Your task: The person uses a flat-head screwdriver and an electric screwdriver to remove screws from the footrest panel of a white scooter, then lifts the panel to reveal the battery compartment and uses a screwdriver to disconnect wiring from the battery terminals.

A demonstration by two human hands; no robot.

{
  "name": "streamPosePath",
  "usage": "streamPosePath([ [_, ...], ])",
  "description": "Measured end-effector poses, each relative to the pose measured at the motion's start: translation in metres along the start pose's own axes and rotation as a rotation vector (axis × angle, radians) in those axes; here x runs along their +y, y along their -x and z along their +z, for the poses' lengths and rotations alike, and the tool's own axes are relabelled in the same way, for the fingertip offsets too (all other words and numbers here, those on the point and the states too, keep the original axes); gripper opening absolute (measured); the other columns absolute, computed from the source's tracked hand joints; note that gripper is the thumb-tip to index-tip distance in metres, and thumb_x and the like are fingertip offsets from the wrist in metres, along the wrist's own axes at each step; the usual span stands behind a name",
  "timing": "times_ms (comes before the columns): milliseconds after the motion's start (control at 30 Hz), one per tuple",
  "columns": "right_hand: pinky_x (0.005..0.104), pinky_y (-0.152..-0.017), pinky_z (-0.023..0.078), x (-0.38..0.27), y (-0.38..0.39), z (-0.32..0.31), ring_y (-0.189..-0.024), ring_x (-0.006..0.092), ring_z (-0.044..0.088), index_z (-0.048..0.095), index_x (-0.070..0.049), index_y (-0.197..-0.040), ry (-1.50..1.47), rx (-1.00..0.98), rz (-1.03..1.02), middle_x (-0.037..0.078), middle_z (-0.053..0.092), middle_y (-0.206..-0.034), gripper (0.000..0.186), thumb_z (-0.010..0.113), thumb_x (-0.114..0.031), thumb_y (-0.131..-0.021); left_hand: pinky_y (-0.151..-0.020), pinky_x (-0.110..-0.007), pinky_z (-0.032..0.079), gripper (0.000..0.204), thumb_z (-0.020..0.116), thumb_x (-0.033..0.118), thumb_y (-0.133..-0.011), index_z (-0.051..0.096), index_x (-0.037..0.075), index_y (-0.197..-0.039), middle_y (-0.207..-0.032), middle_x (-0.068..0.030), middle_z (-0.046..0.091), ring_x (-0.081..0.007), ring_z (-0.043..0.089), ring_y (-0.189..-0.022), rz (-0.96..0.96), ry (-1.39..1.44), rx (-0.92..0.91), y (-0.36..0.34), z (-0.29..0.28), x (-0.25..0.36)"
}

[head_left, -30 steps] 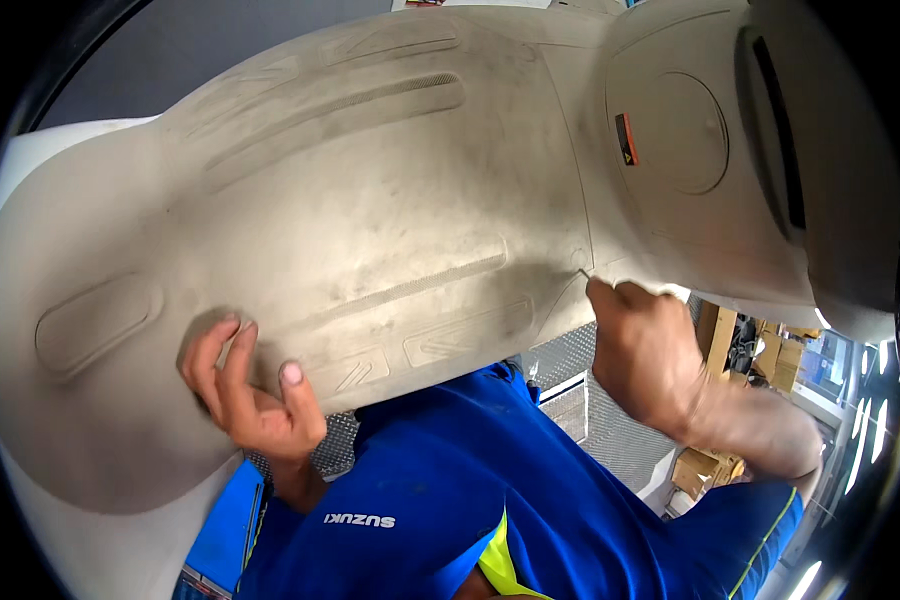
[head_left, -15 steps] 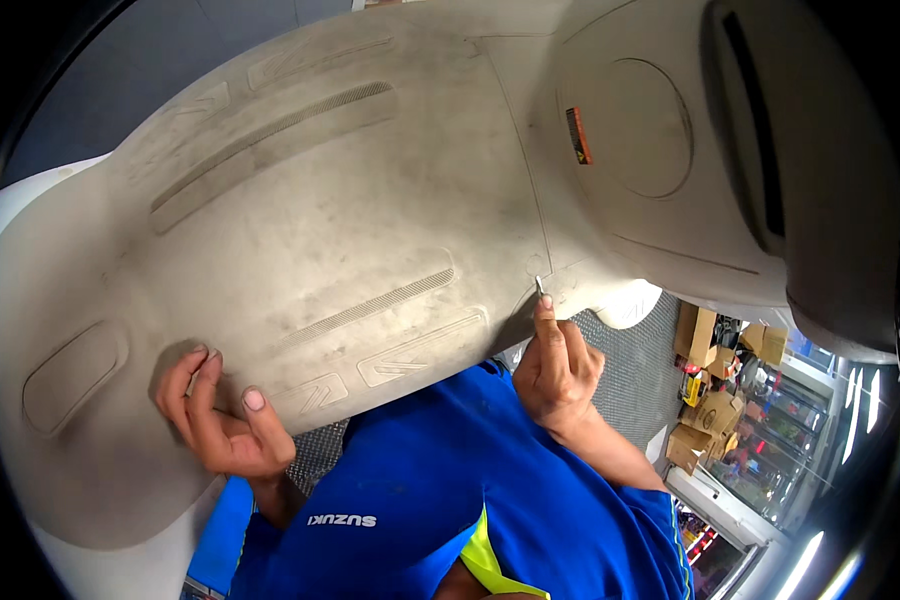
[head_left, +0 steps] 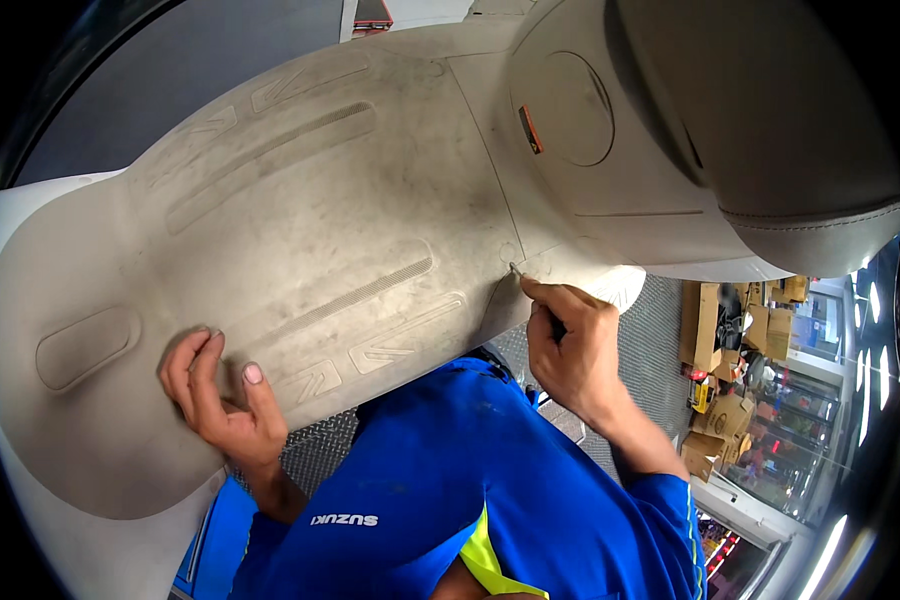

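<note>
A worn beige moulded floor panel [head_left: 370, 190] of what looks like a scooter fills the middle, with ribbed strips and a seam. My left hand [head_left: 225, 400] rests at its near left edge, fingers curved and apart, holding nothing. My right hand [head_left: 575, 340] pinches a thin metal tool [head_left: 515, 270], its tip at a small round outline [head_left: 507, 250] beside the seam on the panel's right part. My thumb and forefinger hide most of the tool.
An upright panel [head_left: 560, 110] with a round outline and orange label adjoins on the right, below a stitched grey seat [head_left: 800, 130]. Cardboard boxes [head_left: 725, 415] stand at the right, a blue object [head_left: 215, 530] at lower left. Metal chequer plate [head_left: 645, 340] shows beneath.
My right hand has turned and shifted, still holding the tool near the round outline. The whole view has shifted somewhat, showing more of the seat. My left hand keeps its pose.
</note>
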State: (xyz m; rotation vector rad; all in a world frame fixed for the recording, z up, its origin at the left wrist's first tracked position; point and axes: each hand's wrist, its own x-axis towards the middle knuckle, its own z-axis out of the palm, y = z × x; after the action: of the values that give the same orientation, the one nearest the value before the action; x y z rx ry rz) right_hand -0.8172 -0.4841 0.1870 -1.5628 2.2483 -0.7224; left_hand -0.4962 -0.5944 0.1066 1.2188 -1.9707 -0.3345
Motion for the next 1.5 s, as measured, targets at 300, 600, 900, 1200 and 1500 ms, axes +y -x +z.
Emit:
streamPosePath([
  [300,0.048,-0.095,0.056,-0.027,-0.075,-0.041,-0.097,0.0448,0.072,0.077,0.006,-0.097,0.291,-0.523,0.119,0.03,0.074,-0.098,0.026,0.057,0.001,-0.081,-0.101,-0.051,0.049,0.039,0.062,0.018,-0.09,0.067,-0.012,-0.115,-0.125,-0.0258,0.061,-0.0405,0.058,-0.116,-0.017,0.057,-0.037,-0.004,0.0,-0.004],
  [600,0.0479,-0.098,0.055,-0.044,-0.099,-0.038,-0.101,0.0438,0.07,0.077,0.007,-0.098,0.338,-0.671,0.239,0.028,0.074,-0.104,0.025,0.058,0.0,-0.084,-0.098,-0.056,0.047,0.044,0.063,0.03,-0.087,0.068,-0.007,-0.109,-0.121,-0.0262,0.062,-0.0426,0.056,-0.111,-0.059,0.058,-0.06,0.003,0.002,-0.002],
  [900,0.0478,-0.078,0.058,-0.053,-0.094,-0.029,-0.078,0.0446,0.071,0.074,0.007,-0.088,0.413,-0.656,0.112,0.029,0.07,-0.08,0.017,0.059,0.002,-0.081,-0.104,-0.055,0.049,0.048,0.06,0.033,-0.094,0.066,-0.008,-0.119,-0.129,-0.0269,0.059,-0.0429,0.057,-0.121,-0.09,-0.003,-0.125,0.003,-0.002,-0.012],
  [1200,0.046,-0.056,0.053,-0.047,-0.036,-0.021,-0.063,0.0374,0.065,0.067,0.009,-0.112,0.388,-0.454,0.082,0.02,0.063,-0.075,0.032,0.062,0.006,-0.081,-0.103,-0.059,0.047,0.047,0.059,0.033,-0.09,0.067,-0.007,-0.112,-0.125,-0.0286,0.061,-0.0433,0.058,-0.114,-0.076,0.029,-0.085,-0.001,0.003,-0.007],
  [1500,0.0339,-0.04,0.043,0.022,0.037,0.032,-0.047,0.0181,0.052,0.064,0.014,-0.128,0.355,0.084,-0.282,0.008,0.057,-0.071,0.05,0.064,0.01,-0.078,-0.106,-0.051,0.048,0.041,0.064,0.017,-0.09,0.067,-0.011,-0.12,-0.131,-0.0275,0.06,-0.0416,0.056,-0.123,-0.029,0.078,-0.131,0.007,-0.006,0.006],
])
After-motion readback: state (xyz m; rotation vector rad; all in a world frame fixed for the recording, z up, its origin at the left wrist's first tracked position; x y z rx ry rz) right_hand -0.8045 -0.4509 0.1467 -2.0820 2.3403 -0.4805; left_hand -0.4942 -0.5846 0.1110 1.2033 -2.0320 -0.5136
